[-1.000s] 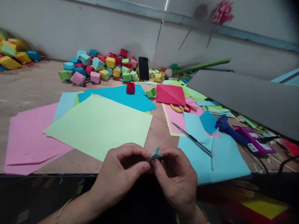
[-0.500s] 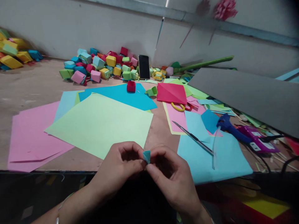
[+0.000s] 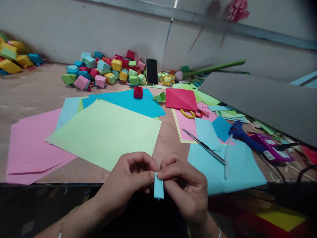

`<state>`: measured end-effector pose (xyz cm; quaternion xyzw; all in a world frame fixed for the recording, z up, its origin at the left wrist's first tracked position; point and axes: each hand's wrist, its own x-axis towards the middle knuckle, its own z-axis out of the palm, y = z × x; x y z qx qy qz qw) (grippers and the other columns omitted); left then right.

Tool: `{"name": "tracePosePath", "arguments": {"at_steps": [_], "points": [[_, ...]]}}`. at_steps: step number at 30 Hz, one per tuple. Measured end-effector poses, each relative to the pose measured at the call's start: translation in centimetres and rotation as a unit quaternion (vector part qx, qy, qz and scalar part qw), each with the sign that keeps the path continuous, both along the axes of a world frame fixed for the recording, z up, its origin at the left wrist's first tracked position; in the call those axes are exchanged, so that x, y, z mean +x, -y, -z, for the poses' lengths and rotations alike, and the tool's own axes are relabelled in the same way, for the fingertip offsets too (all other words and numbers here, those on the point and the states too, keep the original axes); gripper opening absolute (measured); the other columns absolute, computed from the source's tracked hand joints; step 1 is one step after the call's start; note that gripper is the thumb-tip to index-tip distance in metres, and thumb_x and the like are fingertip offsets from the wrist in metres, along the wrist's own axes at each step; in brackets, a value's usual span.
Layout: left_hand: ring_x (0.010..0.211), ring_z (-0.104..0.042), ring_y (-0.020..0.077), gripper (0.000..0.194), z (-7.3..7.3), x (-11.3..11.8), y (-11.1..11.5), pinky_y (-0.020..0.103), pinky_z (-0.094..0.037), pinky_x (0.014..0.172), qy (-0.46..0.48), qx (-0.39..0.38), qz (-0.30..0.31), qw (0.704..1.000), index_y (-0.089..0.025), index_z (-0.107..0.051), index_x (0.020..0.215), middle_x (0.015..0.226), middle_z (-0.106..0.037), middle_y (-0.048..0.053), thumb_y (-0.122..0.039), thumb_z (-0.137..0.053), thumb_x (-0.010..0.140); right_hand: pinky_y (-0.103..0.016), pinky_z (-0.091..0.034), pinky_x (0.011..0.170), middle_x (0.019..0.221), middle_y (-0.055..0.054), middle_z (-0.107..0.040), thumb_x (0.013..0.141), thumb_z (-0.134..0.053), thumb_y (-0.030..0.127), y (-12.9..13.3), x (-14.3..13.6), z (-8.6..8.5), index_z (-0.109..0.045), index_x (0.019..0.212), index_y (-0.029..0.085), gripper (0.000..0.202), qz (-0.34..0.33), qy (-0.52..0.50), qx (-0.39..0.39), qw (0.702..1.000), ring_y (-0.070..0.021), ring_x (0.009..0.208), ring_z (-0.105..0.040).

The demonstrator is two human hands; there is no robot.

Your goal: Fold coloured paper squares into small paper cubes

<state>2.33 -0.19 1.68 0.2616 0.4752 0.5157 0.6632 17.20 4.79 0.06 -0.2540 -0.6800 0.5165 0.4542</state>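
A small folded strip of light blue paper (image 3: 158, 189) is pinched between both hands, just off the table's front edge. My left hand (image 3: 135, 175) grips its left side between thumb and forefinger. From the right, my right hand (image 3: 184, 183) closes thumb and fingers on its upper part. The strip hangs with its lower end towards me. Beyond my left hand lies a large pale green sheet (image 3: 111, 129). Light blue paper (image 3: 237, 172) lies right of my right hand, bearing a craft knife (image 3: 204, 145) and a clear glue stick end (image 3: 227, 158).
Folded paper boxes (image 3: 104, 67) are heaped along the wall beside a phone (image 3: 151, 71). Pink sheets (image 3: 37, 142) lie left. To the right are scissors (image 3: 187, 114) partly under red paper (image 3: 181, 99), a blue glue gun (image 3: 244, 134) and a large grey panel (image 3: 260, 102).
The paper piece has turned between my fingers: its narrow strip now hangs down towards me, where before a small cone-like end pointed up. My right fingers have shifted onto its top.
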Motion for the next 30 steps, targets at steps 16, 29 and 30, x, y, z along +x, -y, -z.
{"name": "tracePosePath", "arguments": {"at_steps": [16,29,30], "points": [[0.066,-0.059,0.0112,0.012,-0.6,0.5,0.6,0.021,-0.049,0.061,-0.347,0.148,-0.071,0.923,-0.019,-0.058,0.082,0.075,-0.064,-0.001,-0.013,-0.062,0.074,-0.023,-0.051,0.063,0.083,0.000,-0.060,0.080,-0.059,0.007,0.2,0.0,-0.6,-0.061,0.101,0.025,0.028,0.020,0.082,0.019,0.996,-0.0126,0.075,-0.061],[0.058,-0.054,0.0092,0.014,-0.3,0.1,0.1,0.019,-0.045,0.054,-0.205,0.067,-0.054,0.975,-0.018,-0.055,0.076,0.066,-0.058,-0.003,-0.019,-0.068,0.073,-0.023,-0.051,0.064,0.084,-0.001,-0.061,0.084,-0.053,0.003,-0.6,0.4,0.2,-0.063,0.094,0.022,0.024,-0.002,0.086,0.144,0.986,-0.0120,0.075,-0.061],[0.057,-0.054,0.0086,0.013,-0.3,0.0,0.0,0.019,-0.045,0.053,-0.168,0.051,-0.048,0.983,-0.017,-0.058,0.077,0.064,-0.058,-0.004,-0.021,-0.070,0.073,-0.023,-0.052,0.066,0.090,-0.003,-0.062,0.085,-0.052,0.002,-0.7,0.6,0.3,-0.064,0.099,0.022,0.028,-0.007,0.091,0.186,0.978,-0.0125,0.079,-0.062]]}}
